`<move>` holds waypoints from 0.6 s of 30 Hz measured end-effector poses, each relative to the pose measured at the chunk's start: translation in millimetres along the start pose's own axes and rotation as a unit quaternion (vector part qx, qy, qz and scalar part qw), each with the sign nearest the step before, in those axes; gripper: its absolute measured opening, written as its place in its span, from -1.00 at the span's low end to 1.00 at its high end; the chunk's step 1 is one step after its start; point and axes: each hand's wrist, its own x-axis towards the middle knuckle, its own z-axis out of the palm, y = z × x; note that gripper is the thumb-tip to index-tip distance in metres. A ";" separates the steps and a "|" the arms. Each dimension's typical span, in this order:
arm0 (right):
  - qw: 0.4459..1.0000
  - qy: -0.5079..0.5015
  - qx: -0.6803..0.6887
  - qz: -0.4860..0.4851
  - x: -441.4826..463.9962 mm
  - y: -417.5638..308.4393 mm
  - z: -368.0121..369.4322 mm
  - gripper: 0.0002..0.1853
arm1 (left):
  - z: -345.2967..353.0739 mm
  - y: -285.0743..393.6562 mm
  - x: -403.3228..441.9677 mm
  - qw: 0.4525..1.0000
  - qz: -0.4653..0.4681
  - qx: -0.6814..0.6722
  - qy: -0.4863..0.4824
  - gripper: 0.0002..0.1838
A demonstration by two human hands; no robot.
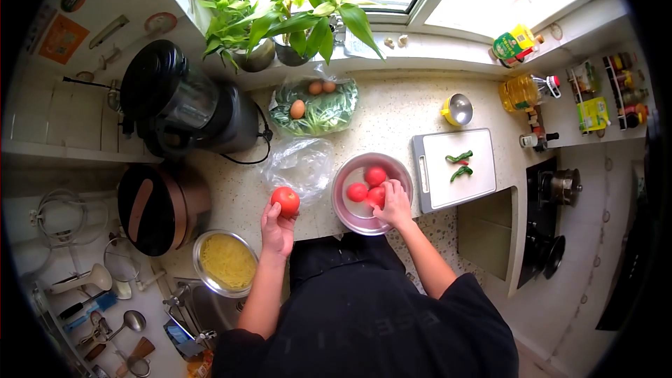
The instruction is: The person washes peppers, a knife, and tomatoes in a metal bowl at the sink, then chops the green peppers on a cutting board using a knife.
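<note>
My left hand [278, 231] is raised beside the metal bowl [339, 211], its fingers round a red tomato [285, 200]. My right hand [395, 206] reaches over the bowl's right rim, its fingers closed on another tomato [376, 197] inside. Two more tomatoes lie in the bowl: one at the far side [376, 175] and one to the left [357, 192]. Between my left hand and the bowl, a crumpled clear plastic bag [301, 164] rests on the counter.
On the right, a cutting board [455, 192] holds green peppers [461, 173]. A yellow cup [458, 110] stands behind it. Bagged greens [325, 112] with eggs lie at the back. A blender [185, 98], a cooker [164, 206] and a bowl of yellow shreds [226, 262] line the left.
</note>
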 end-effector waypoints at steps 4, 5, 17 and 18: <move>0.994 0.079 -0.001 -0.081 5.7 -9.7 -5.8 0.01 | -2.4 1.0 -0.6 0.997 -0.041 -0.049 -0.034 -0.37; 0.995 0.064 -0.014 -0.081 8.2 -13.0 -6.6 0.04 | -2.9 1.9 -1.7 0.996 -0.045 -0.055 -0.047 -0.36; 0.992 0.010 -0.091 -0.090 17.5 -10.7 15.1 0.06 | 0.5 16.5 -14.9 0.988 -0.032 -0.065 -0.133 -0.36; 0.990 0.008 -0.097 -0.098 15.6 -24.8 5.2 0.05 | -1.5 16.3 -16.1 0.989 -0.035 -0.057 -0.130 -0.36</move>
